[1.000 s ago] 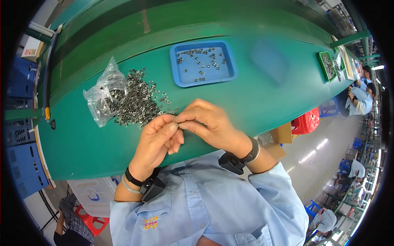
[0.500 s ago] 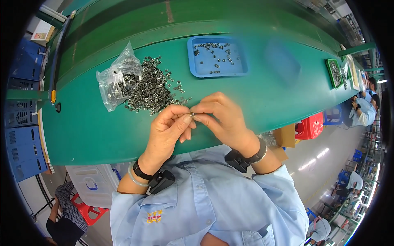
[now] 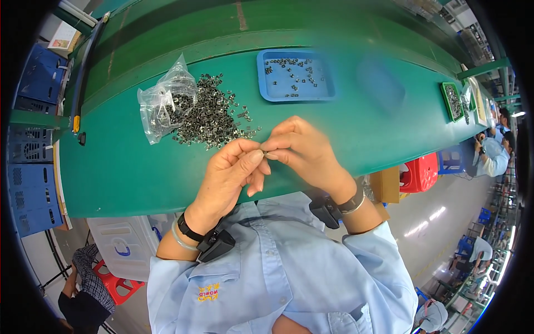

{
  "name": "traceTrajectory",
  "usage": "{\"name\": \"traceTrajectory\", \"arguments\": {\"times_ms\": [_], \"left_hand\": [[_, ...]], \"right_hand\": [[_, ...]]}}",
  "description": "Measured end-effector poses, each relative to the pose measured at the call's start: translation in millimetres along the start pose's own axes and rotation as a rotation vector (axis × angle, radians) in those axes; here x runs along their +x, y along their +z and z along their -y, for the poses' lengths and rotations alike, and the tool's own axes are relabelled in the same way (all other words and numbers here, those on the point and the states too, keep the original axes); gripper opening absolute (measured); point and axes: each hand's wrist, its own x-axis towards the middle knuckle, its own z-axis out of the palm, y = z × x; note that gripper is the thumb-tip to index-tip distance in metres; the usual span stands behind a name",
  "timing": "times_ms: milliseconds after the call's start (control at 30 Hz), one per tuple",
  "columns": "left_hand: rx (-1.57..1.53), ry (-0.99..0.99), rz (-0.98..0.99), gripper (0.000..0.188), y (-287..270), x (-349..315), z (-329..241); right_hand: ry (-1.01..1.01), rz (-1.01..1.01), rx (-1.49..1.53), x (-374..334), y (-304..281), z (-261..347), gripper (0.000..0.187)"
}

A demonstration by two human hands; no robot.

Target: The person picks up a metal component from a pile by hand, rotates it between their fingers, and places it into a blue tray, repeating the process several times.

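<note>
My left hand (image 3: 231, 170) and my right hand (image 3: 305, 151) meet over the near part of the green table. Thumb and forefinger of each are pinched on one small metal part (image 3: 265, 153), mostly covered by the fingertips, so its exact shape cannot be made out. Just beyond my left hand lies a heap of small dark and silvery metal pieces (image 3: 208, 114). Part of the heap spills from a clear plastic bag (image 3: 156, 108) on its left. Farther off, a shallow blue tray (image 3: 297, 99) has several similar pieces scattered in it.
At the table's far right stands a green tray (image 3: 453, 102) full of small parts. Beside the table's right edge are a cardboard box (image 3: 385, 185) and a red stool (image 3: 420, 173). Blue crates (image 3: 36, 195) line the left side. Other people sit at the far right and lower left.
My hands stay together on the small part, which shows less between the fingertips now. The whole view has shifted slightly; the heap, bag and tray look unchanged.
</note>
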Motion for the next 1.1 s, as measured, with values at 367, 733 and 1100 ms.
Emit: {"name": "traceTrajectory", "arguments": {"times_ms": [367, 733, 1100], "left_hand": [[-0.125, 0.010, -0.009, 0.020, 4.8, -3.0, 2.3], [0.041, 0.071, -0.061, 0.020, 5.3, -1.0, 2.7], [-0.072, 0.048, -0.096, 0.016, 6.9, -4.6, 2.1]], "right_hand": [[0.016, -0.046, -0.076, -4.8, 5.3, 3.1, 0.018], [0.052, -0.056, -0.077, -6.6, 11.0, 3.4, 0.015], [0.034, -0.122, 0.029, -7.1, 20.8, 1.7, 0.018]]}}
